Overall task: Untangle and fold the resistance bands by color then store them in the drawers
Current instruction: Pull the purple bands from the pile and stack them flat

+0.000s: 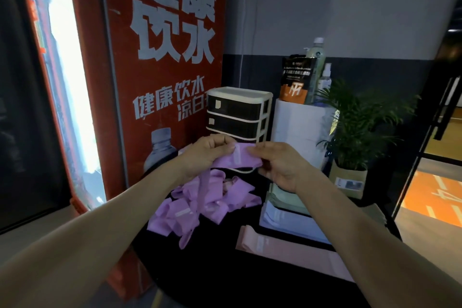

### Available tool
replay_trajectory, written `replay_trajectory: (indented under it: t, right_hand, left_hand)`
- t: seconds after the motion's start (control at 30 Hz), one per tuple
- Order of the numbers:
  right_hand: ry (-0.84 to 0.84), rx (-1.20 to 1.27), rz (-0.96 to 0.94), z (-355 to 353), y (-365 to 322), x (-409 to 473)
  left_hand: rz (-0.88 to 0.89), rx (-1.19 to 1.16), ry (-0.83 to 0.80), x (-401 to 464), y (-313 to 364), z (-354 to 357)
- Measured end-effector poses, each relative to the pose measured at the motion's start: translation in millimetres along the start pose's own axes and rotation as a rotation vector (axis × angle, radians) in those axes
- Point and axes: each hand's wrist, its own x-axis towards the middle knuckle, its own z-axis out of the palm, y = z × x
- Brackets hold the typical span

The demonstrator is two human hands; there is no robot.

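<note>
Purple band pinched at both ends, held above desk in front of drawer unit. Left hand fingers curled on band's left end, right hand gripping right end. Tangled purple pile below on desk, count unclear. Further right: one pink band flat, one pale-blue stack, one green stack partly behind right forearm. Drawer unit: two dark drawers visible, lower part hidden by hands. One pouch, two bottles, one plant behind; labels unreadable.
</note>
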Motion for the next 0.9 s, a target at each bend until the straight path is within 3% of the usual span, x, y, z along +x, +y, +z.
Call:
replay_trajectory:
  t: [0.2,0.4,0.57,0.67,0.83,0.9]
  right_hand:
    - [0.135,-0.056,0.025,-9.6,26.0,-25.0]
    - [0.318,-0.055,0.094,-22.3,54.1,-55.5]
    - [0.48,-0.048,0.124,-45.7,80.4,-79.5]
    - [0.549,-0.041,0.184,-63.9,101.6,-92.0]
    - [0.614,-0.108,0.257,-82.1,140.0,-113.0]
    - [0.6,-0.188,0.258,-89.0,151.8,-121.3]
  left_hand:
    - [-0.144,0.165,-0.252,-34.0,-11.8,-4.8]
    - [-0.25,0.695,-0.351,-68.8,-50.8,-13.2]
    - [-0.406,0.868,-0.335,-96.6,-69.7,-30.9]
    - [-0.463,0.778,-0.261,-109.1,-77.4,-42.9]
    - [-0.693,0.234,-0.037,-127.2,-95.8,-28.9]
    - [-0.679,0.213,0.058,-131.4,-107.8,-18.6]
